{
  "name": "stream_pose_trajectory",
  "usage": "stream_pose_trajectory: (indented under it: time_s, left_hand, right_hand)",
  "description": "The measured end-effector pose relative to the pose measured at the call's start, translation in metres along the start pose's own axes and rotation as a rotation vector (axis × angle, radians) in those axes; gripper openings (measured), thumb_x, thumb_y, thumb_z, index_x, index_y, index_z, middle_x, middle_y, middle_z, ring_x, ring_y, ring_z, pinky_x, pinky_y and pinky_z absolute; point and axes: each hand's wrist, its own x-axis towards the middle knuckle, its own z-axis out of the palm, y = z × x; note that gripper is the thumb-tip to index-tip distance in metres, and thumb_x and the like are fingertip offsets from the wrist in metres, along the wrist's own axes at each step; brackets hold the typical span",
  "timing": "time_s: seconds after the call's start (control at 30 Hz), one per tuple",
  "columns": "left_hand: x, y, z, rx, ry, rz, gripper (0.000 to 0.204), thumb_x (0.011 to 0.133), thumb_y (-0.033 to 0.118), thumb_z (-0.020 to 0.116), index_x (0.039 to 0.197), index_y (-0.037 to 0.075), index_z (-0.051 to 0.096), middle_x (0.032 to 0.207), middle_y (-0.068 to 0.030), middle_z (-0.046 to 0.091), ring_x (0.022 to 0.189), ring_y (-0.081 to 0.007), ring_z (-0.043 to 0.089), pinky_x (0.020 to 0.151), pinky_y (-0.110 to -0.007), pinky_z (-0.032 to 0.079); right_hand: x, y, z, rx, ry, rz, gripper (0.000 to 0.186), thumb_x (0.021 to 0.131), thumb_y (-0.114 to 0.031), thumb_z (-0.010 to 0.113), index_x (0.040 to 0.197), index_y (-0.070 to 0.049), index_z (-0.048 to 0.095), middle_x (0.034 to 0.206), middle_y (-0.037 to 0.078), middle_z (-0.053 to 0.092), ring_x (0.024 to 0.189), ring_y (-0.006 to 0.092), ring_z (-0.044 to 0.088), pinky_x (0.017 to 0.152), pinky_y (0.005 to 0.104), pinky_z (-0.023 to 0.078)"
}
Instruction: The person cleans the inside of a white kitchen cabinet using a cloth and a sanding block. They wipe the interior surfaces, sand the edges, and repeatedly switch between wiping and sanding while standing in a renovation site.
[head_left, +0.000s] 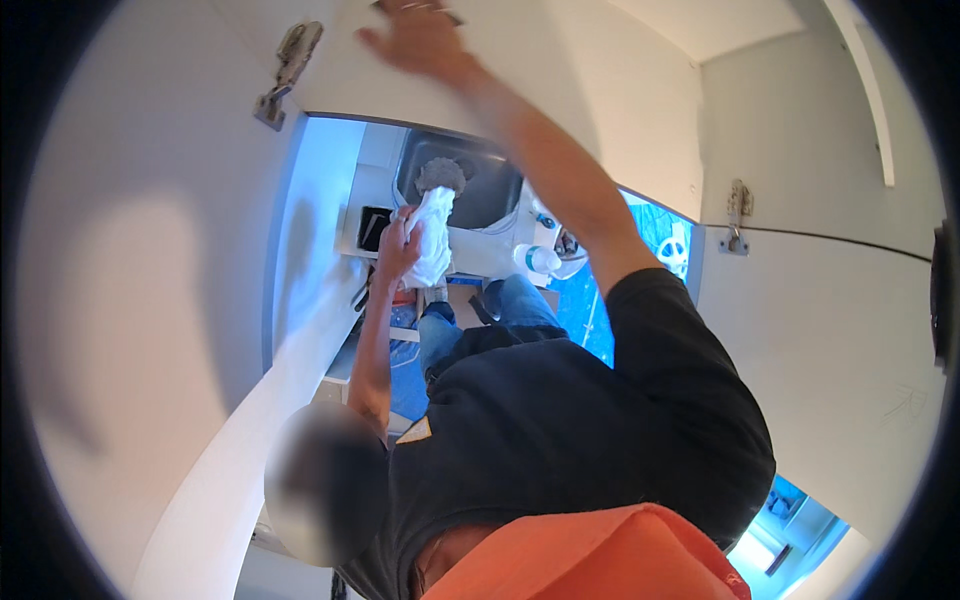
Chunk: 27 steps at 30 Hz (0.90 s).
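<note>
My left hand (400,245) grips a bunched white cloth (430,240) below a grey fluffy item (440,175), whose kind I cannot make out, over the steel sink (497,205). My right hand (415,40) is raised at the top of the view against a white cabinet panel (575,95), thumb apart, with the fingertips partly out of frame by a dark edge I cannot make out. A white bottle (540,260) stands right of the cloth, and a small black container (374,228) sits just left of my left hand.
White cabinet walls (120,300) surround me, with metal hinges at left (285,75) and right (738,220). Blue covering (580,310) shows low beyond my torso. A small shelved compartment (795,525) is visible at lower right, and a dark object (940,295) is at the right rim.
</note>
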Motion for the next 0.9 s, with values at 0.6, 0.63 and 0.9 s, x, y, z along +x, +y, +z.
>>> stream_pose_trajectory:
  time_s: [0.6,0.63,0.9]
  left_hand:
    - [-0.003,0.021,-0.003,-0.025,-0.027,0.020,0.028,0.096,0.020,0.055,0.119,0.004,0.058,0.097,-0.0245,0.070,0.094,-0.0442,0.067,0.078,-0.046,0.053]
    - [0.003,0.028,0.003,-0.036,-0.051,0.020,0.028,0.096,0.020,0.055,0.118,0.004,0.058,0.097,-0.0244,0.070,0.094,-0.0444,0.067,0.078,-0.046,0.053]
    - [-0.027,0.027,0.004,-0.101,-0.085,-0.017,0.028,0.096,0.021,0.055,0.116,0.002,0.058,0.099,-0.0249,0.069,0.095,-0.0449,0.066,0.082,-0.046,0.052]
  right_hand:
    - [-0.037,-0.044,-0.061,0.028,-0.317,0.113,0.065,0.101,-0.049,0.046,0.141,0.002,0.046,0.150,0.024,0.042,0.143,0.0390,0.034,0.120,0.0531,0.025]
    - [-0.032,-0.047,-0.030,-0.102,-0.227,-0.034,0.068,0.102,-0.049,0.042,0.144,0.004,0.041,0.154,0.023,0.038,0.146,0.0371,0.031,0.122,0.0504,0.021]
    - [-0.195,0.074,-0.142,-0.306,-0.206,0.285,0.062,0.101,-0.041,0.044,0.146,0.001,0.041,0.154,0.023,0.038,0.149,0.0354,0.026,0.121,0.0498,0.015]
